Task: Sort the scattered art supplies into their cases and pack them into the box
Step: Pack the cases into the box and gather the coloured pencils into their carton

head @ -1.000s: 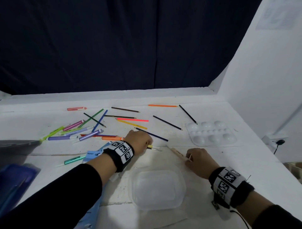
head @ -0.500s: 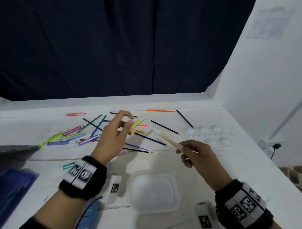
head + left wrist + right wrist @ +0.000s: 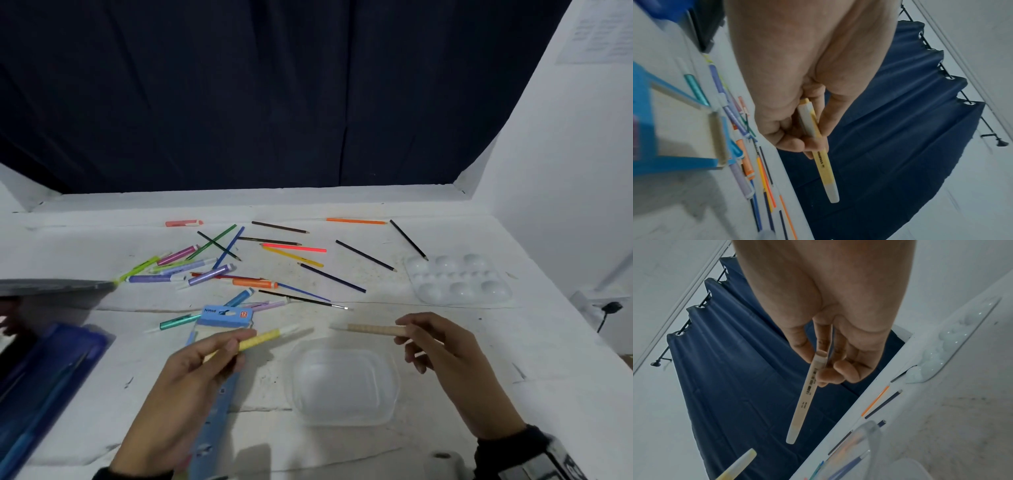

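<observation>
My left hand (image 3: 219,356) holds a yellow pen (image 3: 263,339) (image 3: 823,162) above the table, its white tip pointing right. My right hand (image 3: 424,339) pinches a beige pen (image 3: 373,329) (image 3: 807,395) by its end, tip pointing left toward the yellow pen. Both pens hover above a clear plastic box (image 3: 342,380). A light blue pen case (image 3: 219,387) lies under my left hand. Coloured pencils (image 3: 294,255), pens (image 3: 209,274) and a thin brush (image 3: 301,299) lie scattered farther back.
A white paint palette (image 3: 459,279) sits at the right. A dark blue case (image 3: 44,387) and a grey lid (image 3: 54,286) lie at the left edge. A dark curtain (image 3: 274,96) hangs behind the table, a white wall at the right.
Both hands lifted their pens off the table, then drew back toward me. The yellow pen and the beige pen now lie level above the clear box, tips facing each other.
</observation>
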Action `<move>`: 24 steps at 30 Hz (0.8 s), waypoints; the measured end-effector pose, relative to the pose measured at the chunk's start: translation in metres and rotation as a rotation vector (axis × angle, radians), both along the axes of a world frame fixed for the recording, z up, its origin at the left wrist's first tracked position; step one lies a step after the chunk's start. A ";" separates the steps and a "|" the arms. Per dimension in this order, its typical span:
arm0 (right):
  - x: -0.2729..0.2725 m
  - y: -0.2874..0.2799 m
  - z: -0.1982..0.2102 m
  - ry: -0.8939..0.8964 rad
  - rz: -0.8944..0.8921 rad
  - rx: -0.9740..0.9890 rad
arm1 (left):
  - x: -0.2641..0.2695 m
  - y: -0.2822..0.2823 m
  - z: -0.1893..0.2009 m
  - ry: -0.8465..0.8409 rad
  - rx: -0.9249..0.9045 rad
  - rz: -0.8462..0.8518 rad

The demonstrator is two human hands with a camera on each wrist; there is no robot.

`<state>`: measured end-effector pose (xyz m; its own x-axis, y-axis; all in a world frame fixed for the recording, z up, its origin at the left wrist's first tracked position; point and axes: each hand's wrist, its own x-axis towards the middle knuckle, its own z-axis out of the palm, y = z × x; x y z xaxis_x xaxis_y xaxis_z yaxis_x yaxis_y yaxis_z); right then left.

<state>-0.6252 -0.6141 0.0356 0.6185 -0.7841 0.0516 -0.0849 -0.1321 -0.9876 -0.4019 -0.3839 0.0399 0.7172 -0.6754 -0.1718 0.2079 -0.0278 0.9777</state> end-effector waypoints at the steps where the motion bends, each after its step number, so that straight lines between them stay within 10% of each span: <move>1: -0.002 0.000 -0.003 0.024 0.004 -0.038 | -0.004 0.002 -0.003 -0.030 0.036 0.000; 24: 0.023 -0.017 -0.015 0.575 0.301 -0.980 | -0.016 -0.057 -0.017 -1.179 0.449 -0.557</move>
